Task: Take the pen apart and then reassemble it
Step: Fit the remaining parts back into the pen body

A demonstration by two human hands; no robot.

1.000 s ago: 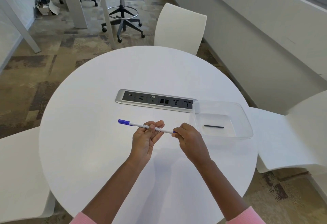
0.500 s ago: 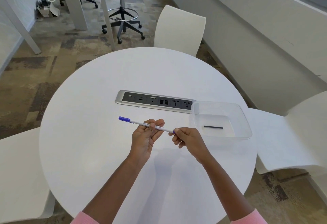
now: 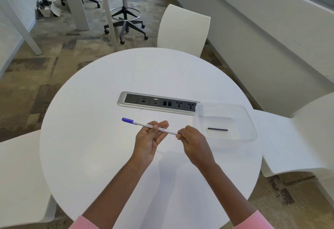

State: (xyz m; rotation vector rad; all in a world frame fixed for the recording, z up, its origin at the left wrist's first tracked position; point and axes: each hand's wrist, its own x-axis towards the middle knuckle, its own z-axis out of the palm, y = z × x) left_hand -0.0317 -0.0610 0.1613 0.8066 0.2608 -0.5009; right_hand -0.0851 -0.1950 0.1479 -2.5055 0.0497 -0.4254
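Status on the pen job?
Left hand holding pen mid-barrel. Right hand pinching its right end. Black piece in clear tray. Nothing obstructing.

Single view only, head cam, wide-angle. Looks fwd and steeply down from above the near edge of round white table [image 3: 90,156]. Forearms enter from bottom of frame, hands close, mid-frame. Far field takes in floor, chairs, wall at right. No 2nd view, so no overlap.

I see small grey print along the white barrel of the pen [image 3: 152,126]; it is partly covered by the left hand [image 3: 146,141] and too blurred to read. No other text is legible.
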